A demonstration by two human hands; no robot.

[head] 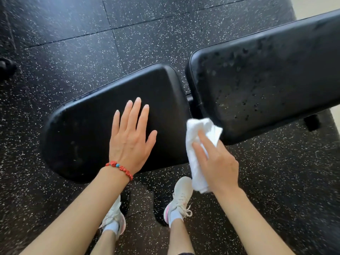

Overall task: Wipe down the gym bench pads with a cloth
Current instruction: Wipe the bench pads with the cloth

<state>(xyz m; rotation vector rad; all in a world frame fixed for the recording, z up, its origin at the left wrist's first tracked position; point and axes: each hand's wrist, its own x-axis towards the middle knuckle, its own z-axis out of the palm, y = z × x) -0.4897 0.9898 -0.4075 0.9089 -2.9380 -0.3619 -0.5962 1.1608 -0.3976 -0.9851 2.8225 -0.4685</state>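
Note:
A black gym bench lies across the middle of the view in two pads. The seat pad [88,129] is at the left, and my left hand [131,137] rests flat on it with fingers spread, a red bead bracelet on the wrist. The longer back pad [266,74] rises to the right and carries many droplets. My right hand [215,162] grips a folded white cloth [199,137] whose top end touches the near left corner of the back pad, beside the gap between the pads.
Black speckled rubber floor tiles [138,34] surround the bench. My two white sneakers [181,197] stand on the floor just below the seat pad. A dark frame part [311,122] sticks out under the back pad at right.

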